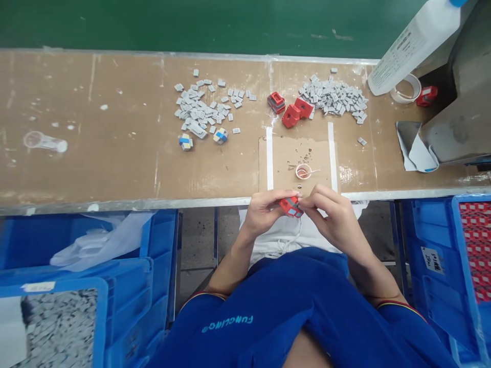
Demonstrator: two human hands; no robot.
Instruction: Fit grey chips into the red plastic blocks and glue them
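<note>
Just over the table's front edge, my left hand [264, 212] pinches a small red and grey toy car body [290, 206] between thumb and fingers. My right hand [332, 212] is closed at the right side of the toy, fingertips pressed together and touching it or very close. What those fingertips hold is too small to make out. Beyond the hands, a small round cup [303, 171] with a thin stick in it stands on a taped cardboard sheet [282, 158]. Several red toy parts [291, 115] lie farther back.
Loose grey pieces form a left pile [195, 105] and a right pile [333, 94]. Two blue-taped blocks [220, 136] lie near the left one. A tilted white bottle [414, 46] and a tape roll [406, 89] are back right. Blue crates [126, 301] flank me.
</note>
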